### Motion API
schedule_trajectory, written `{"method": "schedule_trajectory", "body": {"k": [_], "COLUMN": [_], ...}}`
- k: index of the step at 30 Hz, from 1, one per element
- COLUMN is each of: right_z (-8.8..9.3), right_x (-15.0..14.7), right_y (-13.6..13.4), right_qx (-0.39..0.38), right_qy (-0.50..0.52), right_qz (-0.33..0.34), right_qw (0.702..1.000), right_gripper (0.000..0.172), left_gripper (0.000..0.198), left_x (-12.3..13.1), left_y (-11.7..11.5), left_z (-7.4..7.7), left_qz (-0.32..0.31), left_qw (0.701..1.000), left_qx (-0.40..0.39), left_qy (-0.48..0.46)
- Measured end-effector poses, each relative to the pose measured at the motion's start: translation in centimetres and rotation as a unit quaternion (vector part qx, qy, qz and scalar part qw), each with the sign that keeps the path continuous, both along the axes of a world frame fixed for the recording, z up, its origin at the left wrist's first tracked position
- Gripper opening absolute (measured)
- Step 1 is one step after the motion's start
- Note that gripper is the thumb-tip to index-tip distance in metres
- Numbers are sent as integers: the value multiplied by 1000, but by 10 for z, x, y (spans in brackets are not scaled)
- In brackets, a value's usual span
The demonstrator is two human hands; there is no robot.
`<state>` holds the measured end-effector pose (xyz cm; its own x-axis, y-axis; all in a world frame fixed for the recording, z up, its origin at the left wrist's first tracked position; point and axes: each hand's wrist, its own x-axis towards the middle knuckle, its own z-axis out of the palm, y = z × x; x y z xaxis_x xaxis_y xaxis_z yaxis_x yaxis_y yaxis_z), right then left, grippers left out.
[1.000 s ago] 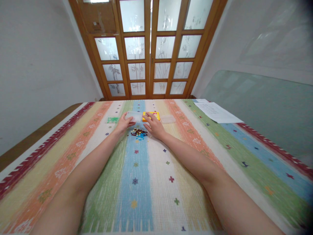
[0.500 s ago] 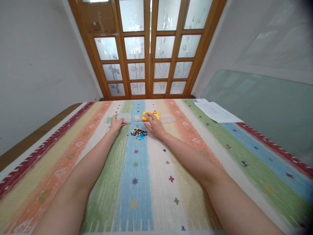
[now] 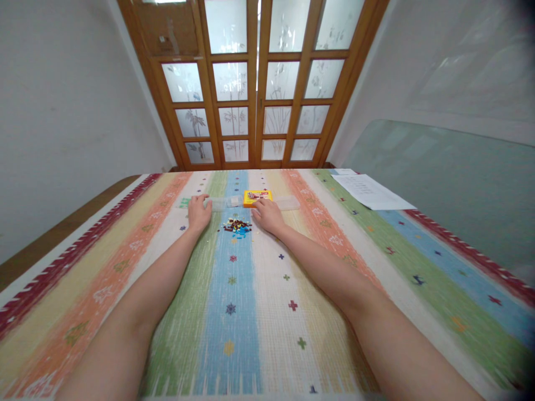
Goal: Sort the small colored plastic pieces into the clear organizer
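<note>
My left hand [image 3: 199, 213] lies at a clear plastic container [image 3: 219, 204], its fingers bent and the thumb apart from them, covering part of it. Green pieces [image 3: 184, 203] show just left of that hand. My right hand [image 3: 267, 215] rests at the near edge of a yellow box [image 3: 252, 199] with printing on top. Its fingers are apart and loosely bent, with nothing visible in them. Between the hands, slightly nearer to me, is a pile of small pieces [image 3: 237, 225] in dark brown, blue and pale yellow.
A small clear container [image 3: 234, 201] sits left of the yellow box, and a flat clear tray [image 3: 289, 203] to its right. White paper sheets [image 3: 370, 191] lie at the far right. The striped tablecloth [image 3: 234, 345] covers the table. Beyond stand wooden glass-paned doors [image 3: 258, 122].
My left hand has turned, its fingers now more bunched, and covers more of the clear container's left part. My right hand has drawn back slightly, baring more of the yellow box's top.
</note>
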<state>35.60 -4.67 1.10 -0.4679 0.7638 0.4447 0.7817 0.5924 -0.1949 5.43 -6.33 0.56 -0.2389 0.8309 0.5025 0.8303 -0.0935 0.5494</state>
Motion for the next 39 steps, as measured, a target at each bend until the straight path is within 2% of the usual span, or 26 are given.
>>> {"method": "schedule_trajectory", "body": {"k": [7,13,16,18,20,23,25,27,31,39], "right_z": [-1,-8,-8,-7,-5,0,4,6,9,0], "right_x": [2,12,17,19,21,21,20,19,21,36], "right_y": [1,18,24,25,24,20,18,16,16,39], "right_qx": [-11,-14,-20,-18,-9,2,-1,-10,-24,-36], "right_qy": [-20,-22,-35,-39,-32,-9,-7,-22,-52,-77], "right_qz": [24,69,89,96,81,10,-39,-60,-30,48], "right_qw": [999,997,995,994,996,1000,999,998,998,995], "right_gripper": [29,53,52,49,47,43,36,31,32,45], "left_gripper": [30,31,33,34,34,38,44,50,51,53], "left_x": [15,16,15,10,0,-27,-48,-66,-81,-74], "left_y": [-4,-3,-2,-1,2,6,8,8,8,4], "left_z": [2,-4,-2,2,6,8,6,1,-7,-3], "left_qz": [-65,-103,-112,-96,-50,34,54,88,132,160], "left_qw": [995,993,992,994,998,999,998,994,976,969], "left_qx": [-35,-27,-21,-17,-13,-16,-28,-63,-155,-151], "left_qy": [59,54,58,56,46,26,32,36,71,109]}}
